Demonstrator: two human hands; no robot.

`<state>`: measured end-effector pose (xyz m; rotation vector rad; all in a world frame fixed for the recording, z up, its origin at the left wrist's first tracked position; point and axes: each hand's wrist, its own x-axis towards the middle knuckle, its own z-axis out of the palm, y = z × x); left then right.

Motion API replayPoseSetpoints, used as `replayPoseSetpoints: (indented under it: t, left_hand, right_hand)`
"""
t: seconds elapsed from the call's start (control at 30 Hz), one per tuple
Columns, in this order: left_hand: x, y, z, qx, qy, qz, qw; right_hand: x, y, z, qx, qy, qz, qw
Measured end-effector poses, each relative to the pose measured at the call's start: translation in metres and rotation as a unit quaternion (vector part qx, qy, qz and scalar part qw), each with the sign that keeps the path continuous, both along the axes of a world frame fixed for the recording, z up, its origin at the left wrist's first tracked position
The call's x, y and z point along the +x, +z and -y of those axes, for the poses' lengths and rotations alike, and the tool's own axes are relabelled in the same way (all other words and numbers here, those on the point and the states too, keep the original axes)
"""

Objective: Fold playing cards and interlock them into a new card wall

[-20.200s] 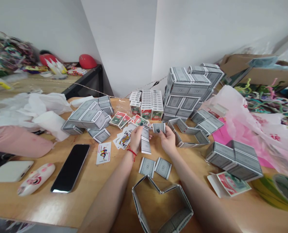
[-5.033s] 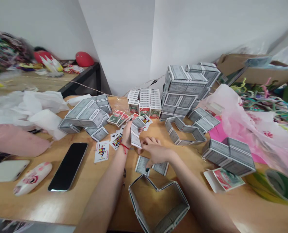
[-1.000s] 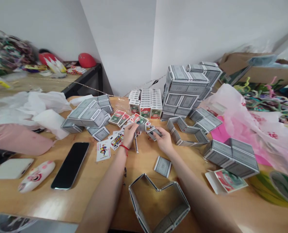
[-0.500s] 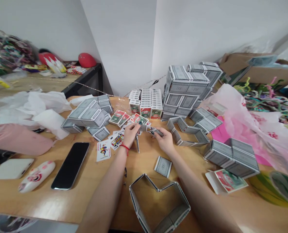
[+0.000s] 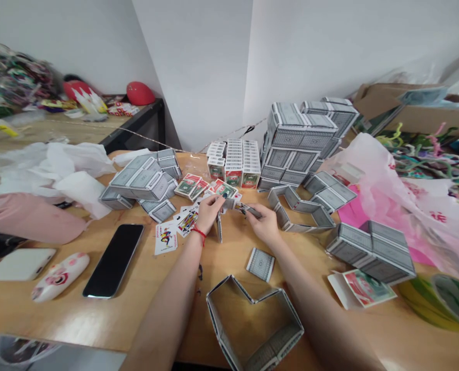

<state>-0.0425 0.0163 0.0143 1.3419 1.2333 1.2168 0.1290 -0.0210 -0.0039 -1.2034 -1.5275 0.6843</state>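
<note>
My left hand, a red string at its wrist, is closed on folded playing cards whose edge hangs below the fingers. My right hand pinches another playing card, tilted and close to those in the left. Loose playing cards, some face up, lie left of my left hand. A small folded card square rests between my forearms. Nearest me stands a heart-shaped frame of folded cards. Just right of my right hand is another card frame.
Card-box structures rise at the back right, others at the left. Boxed decks stand at the back. A phone, a patterned white case, an opened card box and yellow-green tape lie around.
The view has shifted very slightly. My right hand's card has tilted a little; both hands keep nearly the same place and grip.
</note>
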Motion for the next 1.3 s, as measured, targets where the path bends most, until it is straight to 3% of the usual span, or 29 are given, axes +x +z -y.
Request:
replayPoseSetpoints:
  t: [0.47, 1.03, 1.17, 1.3]
  left_hand:
    - [0.001, 0.004, 0.002, 0.027, 0.001, -0.025, 0.999]
    - [0.001, 0.006, 0.007, 0.035, -0.007, -0.033, 0.999]
    - [0.001, 0.006, 0.007, 0.038, -0.02, -0.022, 0.999]
    - [0.001, 0.002, 0.006, 0.034, -0.014, -0.018, 0.999]
  right_hand:
    - [0.001, 0.005, 0.001, 0.038, 0.01, 0.066, 0.997]
    - [0.004, 0.009, 0.005, 0.034, 0.005, 0.151, 0.988]
    - [0.001, 0.009, 0.005, 0.017, 0.014, 0.103, 0.994]
    - [-0.003, 0.006, 0.001, -0.01, -0.001, -0.096, 0.995]
